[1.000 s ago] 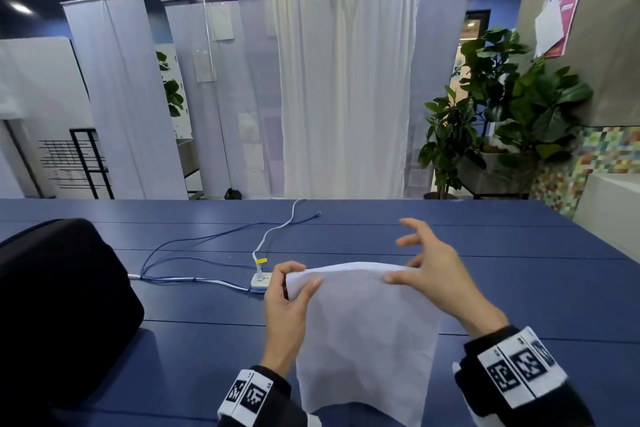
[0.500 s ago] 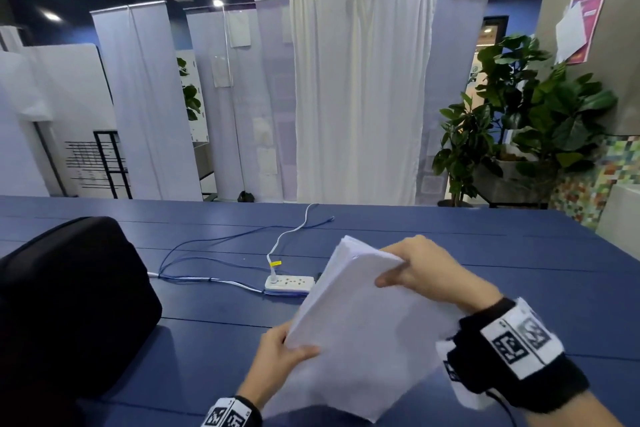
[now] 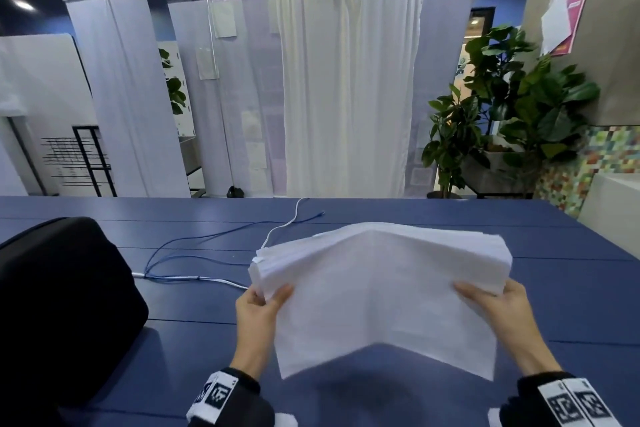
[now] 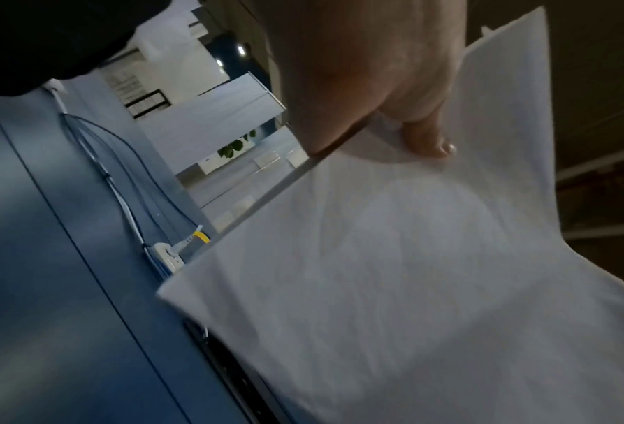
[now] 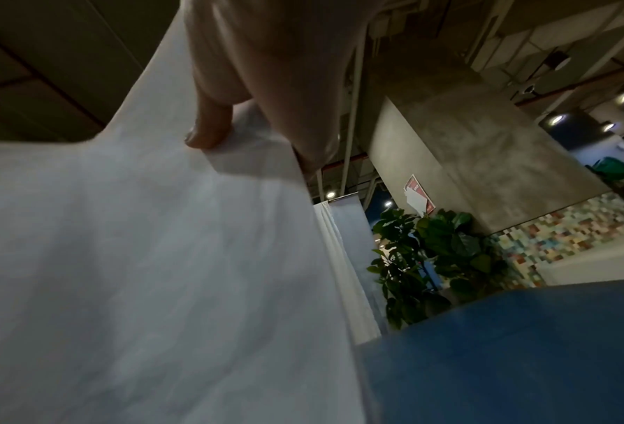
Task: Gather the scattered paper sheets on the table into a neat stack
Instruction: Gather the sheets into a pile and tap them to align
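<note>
A thick stack of white paper sheets [image 3: 384, 288] hangs in the air above the blue table [image 3: 571, 305], bent upward along its middle like a tent. My left hand [image 3: 263, 302] pinches the stack's left edge, thumb on top. My right hand [image 3: 485, 298] pinches its right edge the same way. In the left wrist view the thumb lies on the paper stack [image 4: 411, 272]. The right wrist view shows the thumb pressing on the paper stack [image 5: 139, 258]. The fingers under the stack are hidden.
A large black case [image 3: 59, 315] stands at the table's left. A white power strip [image 4: 166, 255] with white and blue cables [image 3: 194, 253] lies behind the stack. Potted plants [image 3: 512, 114] stand past the table's far right edge. Curtains [image 3: 346, 80] hang behind.
The stack has turned from upright in my hands to lying flat and wide between them. My right hand shifted from the top edge to the right edge; my left hand regripped the left edge.
</note>
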Demonstrator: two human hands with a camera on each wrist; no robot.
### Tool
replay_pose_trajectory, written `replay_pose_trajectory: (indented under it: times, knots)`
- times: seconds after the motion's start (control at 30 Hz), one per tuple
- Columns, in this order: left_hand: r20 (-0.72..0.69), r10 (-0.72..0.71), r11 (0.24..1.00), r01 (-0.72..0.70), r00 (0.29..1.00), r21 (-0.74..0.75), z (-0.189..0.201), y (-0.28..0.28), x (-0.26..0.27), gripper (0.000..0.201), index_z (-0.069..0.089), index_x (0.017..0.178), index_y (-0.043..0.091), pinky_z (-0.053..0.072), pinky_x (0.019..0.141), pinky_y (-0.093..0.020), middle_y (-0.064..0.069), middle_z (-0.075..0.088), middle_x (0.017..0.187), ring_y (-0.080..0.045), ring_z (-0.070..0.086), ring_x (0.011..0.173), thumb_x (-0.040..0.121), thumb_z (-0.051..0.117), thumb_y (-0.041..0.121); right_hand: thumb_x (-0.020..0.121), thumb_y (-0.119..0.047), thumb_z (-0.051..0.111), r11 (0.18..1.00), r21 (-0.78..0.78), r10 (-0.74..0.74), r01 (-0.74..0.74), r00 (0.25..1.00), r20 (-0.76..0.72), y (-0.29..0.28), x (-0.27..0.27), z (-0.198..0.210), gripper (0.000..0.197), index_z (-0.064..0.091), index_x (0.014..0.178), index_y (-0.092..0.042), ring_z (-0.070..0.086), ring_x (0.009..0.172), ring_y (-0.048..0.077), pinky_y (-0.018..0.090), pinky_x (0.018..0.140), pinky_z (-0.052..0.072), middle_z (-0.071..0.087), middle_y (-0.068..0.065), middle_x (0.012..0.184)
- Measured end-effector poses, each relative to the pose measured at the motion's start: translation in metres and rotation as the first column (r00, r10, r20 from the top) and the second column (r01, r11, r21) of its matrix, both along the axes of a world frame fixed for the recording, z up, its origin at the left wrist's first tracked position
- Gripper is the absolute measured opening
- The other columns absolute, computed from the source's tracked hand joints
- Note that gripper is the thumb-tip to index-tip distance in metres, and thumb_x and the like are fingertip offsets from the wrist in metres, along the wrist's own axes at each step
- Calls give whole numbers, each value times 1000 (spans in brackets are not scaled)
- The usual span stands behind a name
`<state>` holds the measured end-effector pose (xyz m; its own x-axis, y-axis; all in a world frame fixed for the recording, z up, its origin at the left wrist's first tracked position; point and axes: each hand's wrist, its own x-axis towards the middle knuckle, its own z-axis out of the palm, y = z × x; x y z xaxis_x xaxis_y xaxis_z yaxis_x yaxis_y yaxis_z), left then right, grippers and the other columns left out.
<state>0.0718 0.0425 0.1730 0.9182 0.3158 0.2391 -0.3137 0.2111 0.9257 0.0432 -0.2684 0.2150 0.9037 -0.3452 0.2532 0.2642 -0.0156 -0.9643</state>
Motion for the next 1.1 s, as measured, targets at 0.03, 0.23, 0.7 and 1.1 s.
replay_pose_trajectory:
  times: [0.03, 0.23, 0.7, 1.1]
  knots:
    - [33, 3, 1000, -4, 999, 19, 2, -2, -1, 15, 65, 73, 8, 52, 52, -19, 5, 70, 60, -6, 61, 55, 75, 69, -6, 72, 11, 68, 999, 16, -35, 34, 999, 5, -2, 0, -7, 23, 63, 71, -11, 59, 45, -6, 8, 46, 48, 67, -11, 50]
    - [-85, -16, 980, 32, 996, 198, -53, -6, -15, 32, 61, 85, 13, 48, 60, -8, 4, 68, 73, 6, 59, 61, 67, 74, -11, 66, 17, 71, 991, -132, -47, 25, 985, -166, -11, 3, -81, 45, 58, 102, -7, 60, 66, -9, 1, 60, 45, 61, 8, 90]
    - [-137, 5, 989, 15, 991, 145, -64, -8, -25, 18, 64, 73, 4, 46, 53, -9, 7, 67, 57, 3, 56, 55, 74, 65, -13, 81, -25, 58, 90, -940, -225, -329, 913, -341, 41, 30, -31, 35, 52, 116, -27, 54, 116, 19, 34, 92, 36, 63, -5, 119]
    - [-207, -115, 961, 162, 971, 224, -73, 21, -35, 32, 68, 69, 16, 48, 59, -22, 2, 70, 65, -9, 57, 63, 46, 82, 33, 81, -33, 63, 52, -892, 232, -449, 874, -427, 115, 41, -12, 17, 65, 98, -28, 59, 106, 25, 30, 82, 43, 69, 4, 105]
